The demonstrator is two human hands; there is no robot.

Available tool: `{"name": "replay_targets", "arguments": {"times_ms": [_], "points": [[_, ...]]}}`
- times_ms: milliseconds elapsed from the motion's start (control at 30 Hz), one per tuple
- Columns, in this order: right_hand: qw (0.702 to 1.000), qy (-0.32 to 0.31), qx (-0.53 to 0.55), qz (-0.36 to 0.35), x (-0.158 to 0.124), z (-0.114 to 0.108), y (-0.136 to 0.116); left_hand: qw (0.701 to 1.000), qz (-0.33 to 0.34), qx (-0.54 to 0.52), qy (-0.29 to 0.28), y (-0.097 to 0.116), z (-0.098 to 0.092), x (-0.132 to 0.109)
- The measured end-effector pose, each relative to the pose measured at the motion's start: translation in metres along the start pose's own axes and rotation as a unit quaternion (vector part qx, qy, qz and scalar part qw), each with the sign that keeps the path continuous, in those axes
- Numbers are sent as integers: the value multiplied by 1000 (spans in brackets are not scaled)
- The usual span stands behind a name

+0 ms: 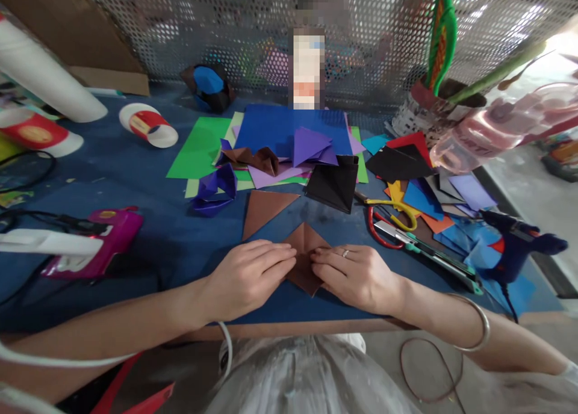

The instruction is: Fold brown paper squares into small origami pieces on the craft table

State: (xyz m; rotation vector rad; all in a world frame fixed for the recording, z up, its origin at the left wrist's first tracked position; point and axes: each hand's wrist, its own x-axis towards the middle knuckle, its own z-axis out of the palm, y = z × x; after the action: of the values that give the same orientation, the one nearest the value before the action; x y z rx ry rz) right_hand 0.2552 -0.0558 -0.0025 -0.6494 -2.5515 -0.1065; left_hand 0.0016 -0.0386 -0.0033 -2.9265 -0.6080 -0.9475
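Note:
A folded square of brown paper (307, 269) lies on the blue tabletop close to the front edge, one corner towards me and creases meeting near its top. My left hand (253, 275) is closed over its left corner, fingers pressed together and thumb hidden. At the right corner, my right hand (352, 275), with a ring on one finger, pinches the paper with curled fingers. Just beyond lies a brown paper triangle (266, 209), apart from both hands. Behind the square is a folded black paper piece (333, 185).
Scissors (392, 216), a utility knife (433, 257) and a blue glue gun (515, 245) lie to the right, beside folded paper scraps. A magenta power strip (97, 242) with cables is on the left. Paper cups (149, 125) and coloured sheets (266, 125) sit further back.

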Motion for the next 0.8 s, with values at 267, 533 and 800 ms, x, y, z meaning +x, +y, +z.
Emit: {"name": "replay_targets", "arguments": {"times_ms": [267,533,800], "points": [[988,25,41,147,2,-5,-2,996,-63,-22,55,5,3,-8],[943,-34,78,321,12,2,0,996,-80,20,27,6,4,-3],[930,-90,45,355,17,7,3,996,-80,36,1,3,5,-4]]}}
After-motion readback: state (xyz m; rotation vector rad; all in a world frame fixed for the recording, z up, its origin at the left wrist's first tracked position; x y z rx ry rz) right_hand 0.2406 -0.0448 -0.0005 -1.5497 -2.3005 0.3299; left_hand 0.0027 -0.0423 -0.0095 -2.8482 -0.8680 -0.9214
